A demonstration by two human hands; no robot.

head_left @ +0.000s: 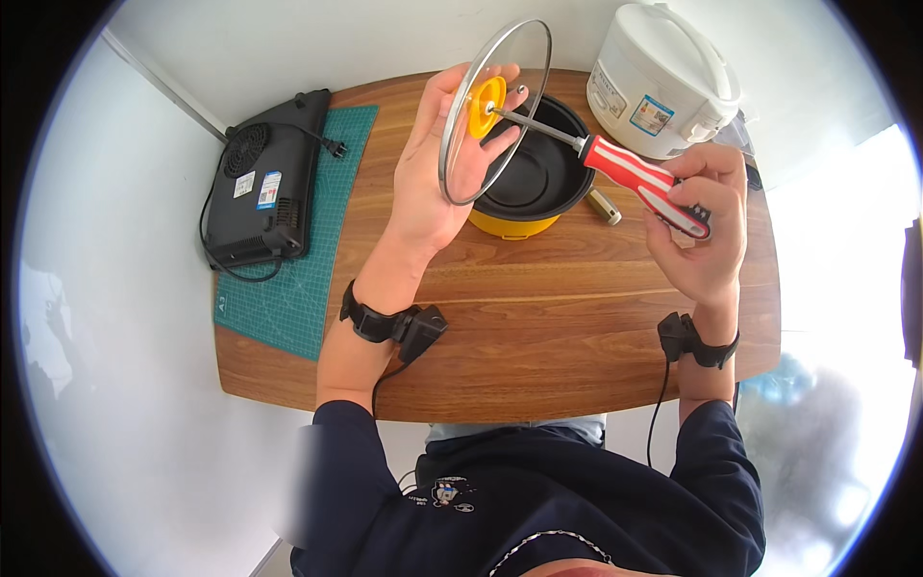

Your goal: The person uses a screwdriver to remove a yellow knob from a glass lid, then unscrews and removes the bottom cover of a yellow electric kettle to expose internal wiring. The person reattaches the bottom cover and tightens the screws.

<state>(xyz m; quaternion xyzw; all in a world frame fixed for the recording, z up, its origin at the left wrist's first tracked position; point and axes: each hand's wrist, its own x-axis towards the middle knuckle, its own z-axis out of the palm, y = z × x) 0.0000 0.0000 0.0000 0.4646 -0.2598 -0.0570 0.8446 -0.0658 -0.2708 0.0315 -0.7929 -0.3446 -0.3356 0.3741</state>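
Observation:
My left hand (425, 197) grips a round glass lid (446, 154) with a metal rim by its yellow knob (487, 104). The lid is tilted on edge, its underside toward my right. In my right hand (713, 226) is a red and white screwdriver (630, 173), fingers closed round the handle's end. Its shaft runs left to the screw at the middle of the knob, and the tip appears to touch it. Below the lid stands a yellow pot (514, 229) with a black inside, partly covered by the lid and my left hand.
A white rice cooker (654, 87) stands at the back right. A small beige and metal piece (604, 207) lies beside the pot. On the left, a black induction cooker (264, 183), underside showing, rests partly on a green cutting mat (288, 317). The wooden table (538, 327) has curved edges.

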